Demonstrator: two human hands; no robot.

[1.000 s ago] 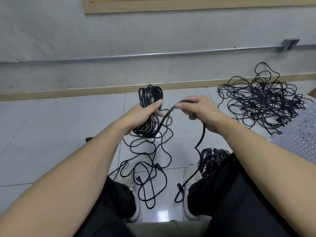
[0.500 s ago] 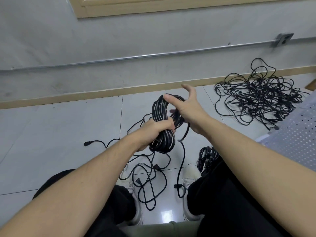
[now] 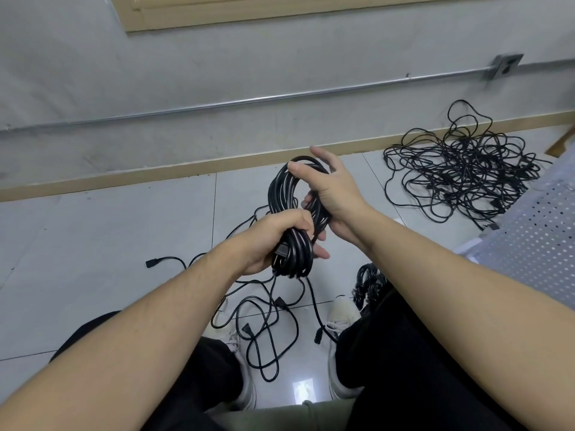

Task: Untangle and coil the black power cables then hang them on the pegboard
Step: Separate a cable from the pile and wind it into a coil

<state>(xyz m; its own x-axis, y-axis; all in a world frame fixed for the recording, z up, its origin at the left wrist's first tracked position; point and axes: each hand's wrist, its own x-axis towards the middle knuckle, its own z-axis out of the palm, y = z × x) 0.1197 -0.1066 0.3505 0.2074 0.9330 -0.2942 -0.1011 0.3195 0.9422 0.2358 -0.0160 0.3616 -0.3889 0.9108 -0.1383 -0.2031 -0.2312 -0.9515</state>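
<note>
A black cable coil (image 3: pixel 281 194) stands upright in front of me above the tiled floor. My left hand (image 3: pixel 277 234) grips the coil's lower half, fingers wrapped round the bundle and a plug. My right hand (image 3: pixel 329 188) is against the coil's top right, thumb over the upper loop and fingers behind it. From the coil a loose tail hangs down to the loose black cables (image 3: pixel 264 318) that lie between my feet. A large tangled cable pile (image 3: pixel 460 172) sits on the floor at the right, by the wall.
A white perforated pegboard panel (image 3: pixel 535 244) lies at the right edge. A small coiled cable bundle (image 3: pixel 368 281) sits by my right knee. A grey wall with a metal conduit (image 3: pixel 280 96) and a socket box (image 3: pixel 505 66) runs behind. My shoes (image 3: pixel 339 315) flank the loose cables.
My right hand laid a cable loop onto the coil and now rests on its top. The left hand turned the coil upright, and loose cable on the floor was drawn in.
</note>
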